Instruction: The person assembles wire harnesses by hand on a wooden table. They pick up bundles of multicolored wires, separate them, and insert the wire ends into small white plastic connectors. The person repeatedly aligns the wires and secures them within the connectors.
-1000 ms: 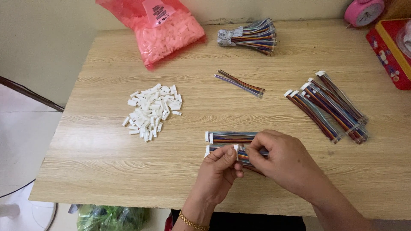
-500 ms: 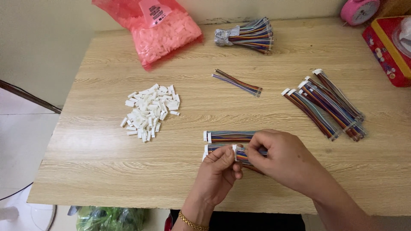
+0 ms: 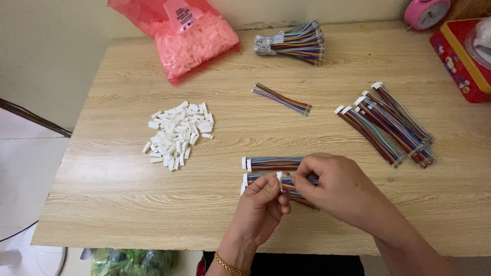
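Note:
My left hand (image 3: 262,209) and my right hand (image 3: 335,186) meet near the front edge of the wooden table (image 3: 117,194). Together they pinch a short multicoloured ribbon cable (image 3: 287,182) with a white connector on its left end. Two more such cables (image 3: 273,164) lie flat just behind and beside the hands. A heap of small white plastic connector housings (image 3: 178,134) lies to the left, apart from both hands.
A pink bag of white housings (image 3: 192,38) sits at the back left. A taped bundle of cables (image 3: 294,43) lies at the back centre, one loose cable (image 3: 281,98) mid-table, several finished cables (image 3: 391,122) at right. A pink clock (image 3: 425,11) and red box (image 3: 463,59) occupy the far right corner.
Both hands stay together on the cable with only small finger movements. The view has shifted slightly.

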